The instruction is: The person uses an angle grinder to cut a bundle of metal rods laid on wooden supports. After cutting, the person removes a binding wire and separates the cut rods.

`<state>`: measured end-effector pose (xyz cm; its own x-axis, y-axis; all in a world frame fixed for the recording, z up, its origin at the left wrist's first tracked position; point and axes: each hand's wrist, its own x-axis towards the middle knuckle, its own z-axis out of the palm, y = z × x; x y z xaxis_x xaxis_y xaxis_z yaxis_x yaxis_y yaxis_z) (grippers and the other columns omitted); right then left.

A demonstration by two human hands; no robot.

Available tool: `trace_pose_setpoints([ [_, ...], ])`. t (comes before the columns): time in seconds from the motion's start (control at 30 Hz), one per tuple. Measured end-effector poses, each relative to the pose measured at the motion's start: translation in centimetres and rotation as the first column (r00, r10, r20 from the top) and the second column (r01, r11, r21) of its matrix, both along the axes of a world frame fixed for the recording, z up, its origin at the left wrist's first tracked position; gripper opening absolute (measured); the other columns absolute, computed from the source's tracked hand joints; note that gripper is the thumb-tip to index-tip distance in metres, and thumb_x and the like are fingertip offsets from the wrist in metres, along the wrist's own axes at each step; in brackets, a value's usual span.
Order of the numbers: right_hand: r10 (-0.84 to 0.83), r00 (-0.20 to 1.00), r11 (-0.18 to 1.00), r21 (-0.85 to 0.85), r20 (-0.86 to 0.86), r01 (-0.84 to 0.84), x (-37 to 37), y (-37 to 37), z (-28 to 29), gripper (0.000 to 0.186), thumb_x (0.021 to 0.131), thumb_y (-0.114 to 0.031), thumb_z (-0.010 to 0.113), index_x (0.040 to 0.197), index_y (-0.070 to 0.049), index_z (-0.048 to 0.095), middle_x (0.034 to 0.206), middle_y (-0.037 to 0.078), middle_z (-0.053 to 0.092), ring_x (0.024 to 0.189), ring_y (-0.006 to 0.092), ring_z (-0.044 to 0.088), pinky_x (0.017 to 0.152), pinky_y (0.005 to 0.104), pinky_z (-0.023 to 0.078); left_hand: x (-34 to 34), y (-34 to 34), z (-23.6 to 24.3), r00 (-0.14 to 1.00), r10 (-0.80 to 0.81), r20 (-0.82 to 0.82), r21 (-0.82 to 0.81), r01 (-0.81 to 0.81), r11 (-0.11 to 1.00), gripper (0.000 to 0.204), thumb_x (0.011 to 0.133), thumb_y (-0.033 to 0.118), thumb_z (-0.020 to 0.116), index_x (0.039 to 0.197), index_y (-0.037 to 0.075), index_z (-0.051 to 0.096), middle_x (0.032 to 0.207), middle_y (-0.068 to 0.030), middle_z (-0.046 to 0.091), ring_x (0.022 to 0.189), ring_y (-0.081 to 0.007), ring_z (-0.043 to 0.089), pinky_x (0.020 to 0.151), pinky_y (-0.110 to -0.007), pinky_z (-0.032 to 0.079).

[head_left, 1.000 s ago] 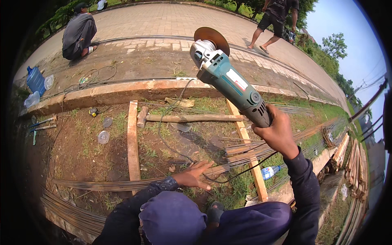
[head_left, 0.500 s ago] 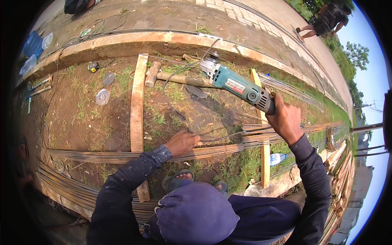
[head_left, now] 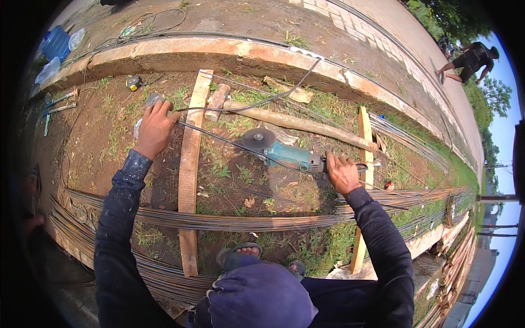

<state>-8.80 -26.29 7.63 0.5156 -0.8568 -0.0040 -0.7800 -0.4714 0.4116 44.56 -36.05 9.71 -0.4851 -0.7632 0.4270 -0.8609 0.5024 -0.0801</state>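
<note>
My right hand is closed round the rear end of a teal angle grinder. The grinder's dark cutting disc points left, over soil and grass between two wooden beams. Out to the left, my left hand pinches a black power cable. From that hand one stretch of cable curves up toward a white power strip on the low concrete kerb, and another runs down to the grinder. Beyond the grinder lies a sledgehammer with a long wooden handle, its head by the left beam.
The left beam and right beam cross under a bundle of steel rods before my feet. A yellow-black tape measure and a blue water jug are at left. Another person bends over at far right.
My left hand has moved left and up, drawing the cable with it. My right hand has lowered the grinder leftward and turned it nearly level, its disc now nearer me.
</note>
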Motion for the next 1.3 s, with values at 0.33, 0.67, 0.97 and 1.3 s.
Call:
trace_pose_setpoints([
  [0.33,0.059,0.995,0.998,-0.026,0.087,-0.057,2.0,-4.0,-5.4,0.04,0.087,-0.014,0.058,0.125,-0.003,0.058,0.085,0.003,0.063,0.077,0.0177,0.064,0.065,0.0344,0.048,0.5,0.1,3.4,0.756,0.13,-0.641,0.368,0.155,0.917,0.013,0.09,0.012,0.069,0.092,0.002,0.063,0.09,-0.009,0.069,0.082,-0.0166,0.064,0.075,-0.033,0.051],
  [0.67,0.011,0.974,0.997,-0.073,0.228,0.006,1.7,-3.8,-7.9,0.026,0.087,-0.013,0.059,0.112,-0.008,0.056,0.081,0.003,0.061,0.076,0.0197,0.064,0.068,0.0366,0.047,-9.3,0.4,12.6,0.184,0.091,-0.979,0.189,0.629,0.754,0.035,0.093,0.009,0.058,0.124,-0.007,0.063,0.114,-0.0192,0.069,0.093,-0.0241,0.071,0.085,-0.036,0.058],
  [0.97,0.009,0.944,0.996,-0.091,0.329,0.022,2.9,-4.7,-8.6,0.015,0.086,-0.012,0.06,0.1,-0.012,0.055,0.078,0.001,0.06,0.078,0.0198,0.064,0.068,0.0381,0.047,-14.3,3.7,16.4,0.198,0.19,-0.962,0.27,0.799,0.537,0.043,0.093,0.013,0.06,0.131,-0.007,0.057,0.107,-0.0227,0.067,0.063,-0.0196,0.062,0.06,-0.031,0.054],
  [1.3,-0.237,0.898,0.964,0.204,0.37,0.171,4.3,-4.0,-8.5,0.053,0.08,-0.032,0.077,0.117,-0.006,0.049,0.098,0.008,0.064,0.095,0.0263,0.063,0.082,0.0445,0.047,-7.2,0.7,8.1,0.207,0.322,-0.924,0.381,0.414,0.826,0.032,0.101,0.007,0.049,0.13,-0.002,0.062,0.099,-0.0046,0.068,0.057,-0.0035,0.043,0.052,-0.021,0.039],
])
